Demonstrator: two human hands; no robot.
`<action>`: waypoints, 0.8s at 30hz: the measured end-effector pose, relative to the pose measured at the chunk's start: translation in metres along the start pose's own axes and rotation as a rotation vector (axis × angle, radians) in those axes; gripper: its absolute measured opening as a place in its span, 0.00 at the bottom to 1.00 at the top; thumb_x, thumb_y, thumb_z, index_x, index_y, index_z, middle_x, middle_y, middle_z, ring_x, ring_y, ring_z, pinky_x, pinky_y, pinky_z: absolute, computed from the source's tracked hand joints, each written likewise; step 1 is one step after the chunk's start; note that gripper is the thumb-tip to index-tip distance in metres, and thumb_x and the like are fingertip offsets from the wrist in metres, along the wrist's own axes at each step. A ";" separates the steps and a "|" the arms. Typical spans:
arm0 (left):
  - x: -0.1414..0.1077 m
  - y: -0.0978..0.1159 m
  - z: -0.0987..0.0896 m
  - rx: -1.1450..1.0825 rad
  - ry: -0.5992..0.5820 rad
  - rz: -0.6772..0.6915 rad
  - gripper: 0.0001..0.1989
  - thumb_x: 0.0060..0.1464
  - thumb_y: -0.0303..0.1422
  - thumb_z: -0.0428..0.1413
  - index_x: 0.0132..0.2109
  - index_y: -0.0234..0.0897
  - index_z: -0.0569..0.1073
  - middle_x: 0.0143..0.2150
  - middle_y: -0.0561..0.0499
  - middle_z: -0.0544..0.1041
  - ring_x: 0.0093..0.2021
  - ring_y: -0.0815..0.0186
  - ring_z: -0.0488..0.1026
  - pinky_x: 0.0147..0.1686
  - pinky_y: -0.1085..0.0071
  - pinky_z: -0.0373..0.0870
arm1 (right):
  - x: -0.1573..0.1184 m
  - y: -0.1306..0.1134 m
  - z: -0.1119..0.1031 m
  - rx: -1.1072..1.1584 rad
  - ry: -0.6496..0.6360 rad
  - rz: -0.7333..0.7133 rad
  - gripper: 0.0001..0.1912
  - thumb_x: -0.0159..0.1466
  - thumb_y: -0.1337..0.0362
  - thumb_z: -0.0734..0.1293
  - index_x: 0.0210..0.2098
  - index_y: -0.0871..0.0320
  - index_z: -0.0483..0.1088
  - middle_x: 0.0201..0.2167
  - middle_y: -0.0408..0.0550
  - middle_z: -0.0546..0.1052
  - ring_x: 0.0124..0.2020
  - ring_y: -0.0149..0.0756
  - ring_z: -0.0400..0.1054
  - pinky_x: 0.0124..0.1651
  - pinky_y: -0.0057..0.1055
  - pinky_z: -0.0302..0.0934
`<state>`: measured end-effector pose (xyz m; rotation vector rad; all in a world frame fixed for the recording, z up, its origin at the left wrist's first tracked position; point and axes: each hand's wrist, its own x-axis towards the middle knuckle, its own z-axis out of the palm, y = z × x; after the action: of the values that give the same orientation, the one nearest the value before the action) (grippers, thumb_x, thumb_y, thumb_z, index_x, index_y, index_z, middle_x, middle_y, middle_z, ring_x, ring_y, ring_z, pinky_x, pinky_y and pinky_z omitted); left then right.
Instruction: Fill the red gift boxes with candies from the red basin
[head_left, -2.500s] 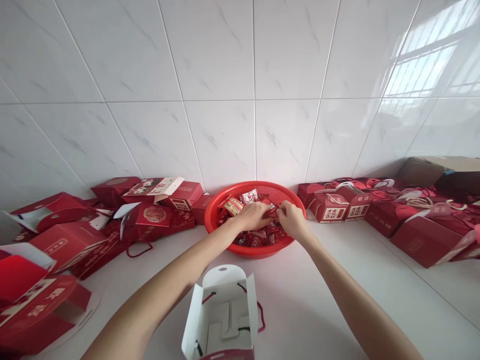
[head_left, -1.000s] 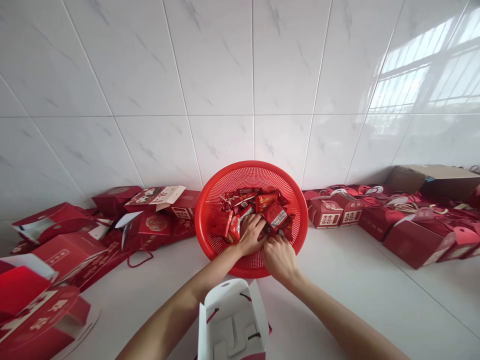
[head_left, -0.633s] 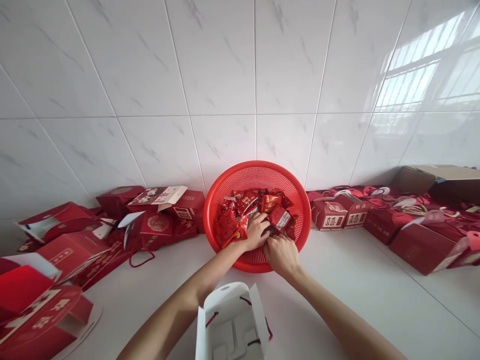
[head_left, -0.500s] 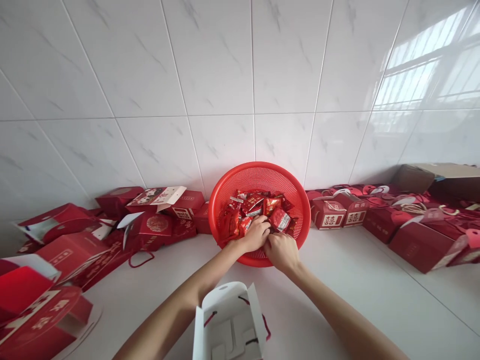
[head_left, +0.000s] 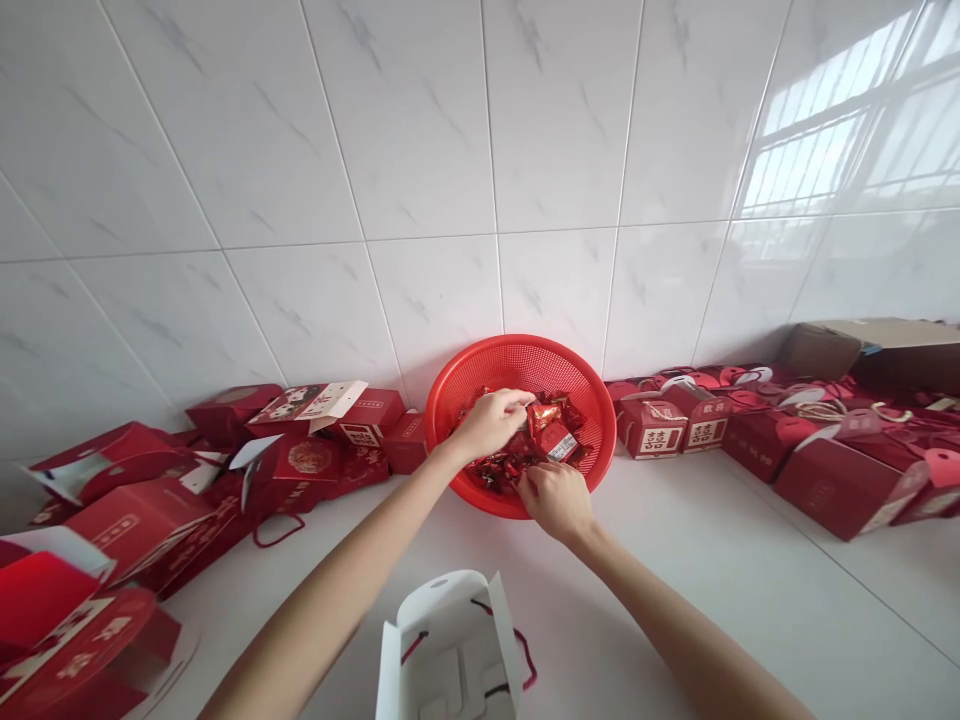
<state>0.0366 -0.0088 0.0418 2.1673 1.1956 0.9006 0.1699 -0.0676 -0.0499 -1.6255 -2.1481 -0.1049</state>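
A round red plastic basket point(head_left: 517, 345) with mesh sides stands against the tiled wall, holding many small wrapped candies point(head_left: 555, 437) in shiny red and orange. Over its left half reaches my left hand point(head_left: 495, 422), fingers bent together beside an orange-red packet point(head_left: 543, 414); what they pinch, if anything, is hidden. At the front of the basket my right hand point(head_left: 556, 498) has its fingers curled down among the candies, their tips out of sight. Between my forearms stands an open box point(head_left: 450, 650), white inside, with a dark red cord handle at its right side.
Red gift boxes point(head_left: 150, 515), some with open flaps, are heaped on the left of the white counter point(head_left: 645, 630). More red boxes point(head_left: 840, 480) with printed characters line the right. Behind them at the far right is a brown cardboard carton point(head_left: 832, 350).
My left hand has lifted and shifted a little left and away from my right hand, which stays low at the basket's front. Dark red candies now show between them. The view has shifted slightly.
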 end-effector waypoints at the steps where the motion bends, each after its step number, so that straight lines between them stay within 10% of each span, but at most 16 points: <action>1: 0.009 -0.001 -0.007 -0.006 0.020 -0.029 0.18 0.60 0.25 0.51 0.55 0.36 0.78 0.56 0.45 0.80 0.55 0.61 0.77 0.57 0.65 0.73 | 0.000 0.000 0.000 -0.004 -0.001 0.001 0.19 0.69 0.68 0.60 0.25 0.60 0.76 0.26 0.50 0.79 0.28 0.33 0.70 0.32 0.29 0.49; 7: 0.061 -0.013 -0.035 0.093 0.063 -0.094 0.20 0.62 0.24 0.47 0.56 0.34 0.76 0.55 0.43 0.80 0.54 0.62 0.78 0.54 0.66 0.74 | 0.000 0.002 0.006 -0.011 0.005 -0.027 0.19 0.69 0.68 0.60 0.24 0.59 0.75 0.25 0.49 0.79 0.28 0.33 0.69 0.32 0.30 0.48; 24: 0.086 -0.045 0.001 0.473 -0.238 -0.222 0.19 0.48 0.34 0.61 0.49 0.42 0.79 0.49 0.46 0.83 0.47 0.57 0.80 0.45 0.68 0.73 | 0.001 0.004 0.004 -0.002 -0.034 -0.039 0.14 0.67 0.68 0.62 0.26 0.59 0.74 0.28 0.48 0.80 0.29 0.33 0.71 0.32 0.30 0.48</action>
<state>0.0473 0.0878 0.0366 2.3460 1.6047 0.2708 0.1720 -0.0638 -0.0538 -1.5983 -2.2061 -0.0924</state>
